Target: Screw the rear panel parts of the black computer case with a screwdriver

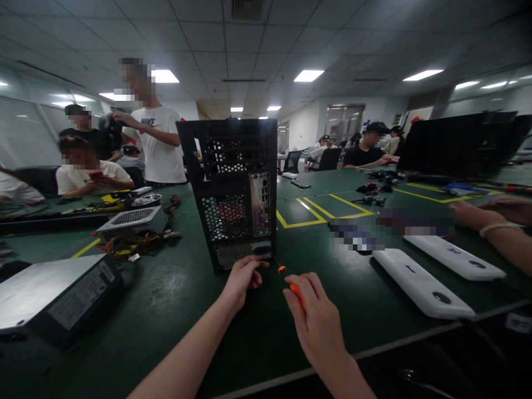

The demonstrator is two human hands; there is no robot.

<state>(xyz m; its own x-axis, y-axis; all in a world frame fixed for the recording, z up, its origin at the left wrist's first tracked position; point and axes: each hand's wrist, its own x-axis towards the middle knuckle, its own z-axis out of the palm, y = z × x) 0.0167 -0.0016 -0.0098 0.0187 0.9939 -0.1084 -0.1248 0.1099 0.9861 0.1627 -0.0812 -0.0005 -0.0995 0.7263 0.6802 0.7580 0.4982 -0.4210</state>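
Note:
A black computer case (199, 183) stands upright on the green table, its rear panel facing me. At its bottom sits a power supply (236, 256) with a perforated grille and a power socket. My right hand (318, 316) grips an orange-and-black screwdriver (296, 291), whose thin shaft points up and left to the lower right corner of the rear panel. Beside that corner is my left hand (245, 280), fingers pinched together near the power socket. Anything small between those fingertips is hidden.
Loose power supplies (62, 299) and cables (133, 244) lie to the left. Two white devices (419, 282) lie at right, near another person's hands (486, 213). Dark monitors (461, 144) stand at back right. Yellow tape (307, 221) marks the green table (174, 332). Several people are around.

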